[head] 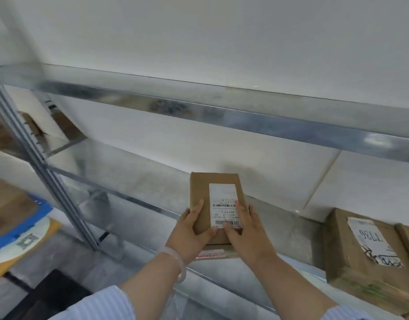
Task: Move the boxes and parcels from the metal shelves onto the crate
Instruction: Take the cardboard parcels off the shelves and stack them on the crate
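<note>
The left hand (190, 232) and right hand (247, 234) are gripping the box (199, 192) by its near end, over the shelf's (150, 181) front edge. Its long axis is pointing away from both.

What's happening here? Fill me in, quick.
A person is taking a small cardboard box off a metal shelf. The left hand and the right hand grip its near end, thumbs on top over the white label. A bigger box with a handwritten label sits on the same shelf to the right. Blue and yellow parcels lie lower down on the left. Whether the small box is already lifted clear cannot be told.
</note>
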Motion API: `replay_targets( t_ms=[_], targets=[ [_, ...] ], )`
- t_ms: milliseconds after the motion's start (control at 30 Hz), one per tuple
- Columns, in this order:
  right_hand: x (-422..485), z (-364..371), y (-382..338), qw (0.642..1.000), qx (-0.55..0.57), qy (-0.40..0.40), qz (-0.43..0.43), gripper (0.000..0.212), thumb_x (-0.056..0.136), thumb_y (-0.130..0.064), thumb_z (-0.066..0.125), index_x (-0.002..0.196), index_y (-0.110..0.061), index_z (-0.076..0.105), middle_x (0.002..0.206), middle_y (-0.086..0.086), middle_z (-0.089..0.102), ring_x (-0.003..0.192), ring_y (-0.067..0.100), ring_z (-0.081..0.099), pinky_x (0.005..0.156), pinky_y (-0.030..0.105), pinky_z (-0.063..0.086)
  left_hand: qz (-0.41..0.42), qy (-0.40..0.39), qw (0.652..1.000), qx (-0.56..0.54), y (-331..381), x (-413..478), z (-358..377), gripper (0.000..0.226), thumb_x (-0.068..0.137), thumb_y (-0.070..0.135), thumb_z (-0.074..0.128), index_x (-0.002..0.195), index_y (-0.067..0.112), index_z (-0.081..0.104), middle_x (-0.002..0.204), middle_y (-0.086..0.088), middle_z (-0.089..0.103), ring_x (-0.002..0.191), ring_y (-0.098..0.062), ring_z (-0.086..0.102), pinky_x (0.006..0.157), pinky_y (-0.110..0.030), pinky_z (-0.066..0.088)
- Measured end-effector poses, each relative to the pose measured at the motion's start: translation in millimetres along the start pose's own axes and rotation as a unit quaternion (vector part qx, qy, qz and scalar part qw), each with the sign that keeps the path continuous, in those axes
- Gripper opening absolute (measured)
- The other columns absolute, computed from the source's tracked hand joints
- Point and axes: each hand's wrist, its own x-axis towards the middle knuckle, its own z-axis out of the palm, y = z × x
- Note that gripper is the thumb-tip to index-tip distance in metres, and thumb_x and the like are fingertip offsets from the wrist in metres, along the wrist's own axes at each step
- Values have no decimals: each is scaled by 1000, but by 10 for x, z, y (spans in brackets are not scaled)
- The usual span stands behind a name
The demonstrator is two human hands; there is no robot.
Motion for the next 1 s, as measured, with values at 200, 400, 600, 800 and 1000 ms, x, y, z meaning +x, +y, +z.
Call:
replay_targets(
  t_ms=[200, 400, 600, 800, 1000],
  targets=[
    [59, 530, -808, 992, 43, -63, -103, 69, 91, -47, 57, 150, -38, 21, 151, -4, 26, 138, 14, 27, 113, 36, 30, -32, 110, 993, 14, -267, -353, -869, 77, 83, 43, 69, 146, 43, 24, 143, 6, 37, 120, -8, 45, 101, -18, 39],
    [224, 1172, -1648, 978, 51, -108, -169, 74, 86, -48, 63, 149, -38, 26, 151, -6, 27, 137, 9, 27, 111, 28, 27, -54, 189, 980, 23, -600, -586, -1747, 77, 83, 46, 69, 143, 49, 20, 144, 4, 32, 124, -10, 41, 105, -23, 37],
    [343, 1982, -2598, 963, 76, -149, -212, 75, 83, -50, 66, 147, -39, 30, 148, -11, 34, 132, 9, 35, 108, 35, 36, -104, 249, 962, 38, -1075, -721, -2797, 79, 82, 52, 66, 144, 52, 18, 148, 1, 30, 130, -16, 38, 110, -35, 35],
    [429, 2645, -3331, 952, 118, -164, -231, 76, 81, -47, 70, 146, -42, 30, 131, -21, 42, 118, -1, 40, 94, 21, 35, -116, 302, 946, 28, -1492, -784, -3597, 76, 81, 53, 66, 137, 59, 16, 145, -1, 32, 130, -17, 37, 108, -38, 38],
    [628, 3103, -3782, 940, 139, -200, -238, 67, 83, -46, 69, 142, -46, 37, 116, -33, 46, 109, -5, 45, 84, 16, 36, -135, 337, 932, 12, -1817, -740, -4093, 78, 82, 52, 66, 144, 52, 19, 152, 6, 15, 130, -12, 31, 105, -23, 32]
  ],
)
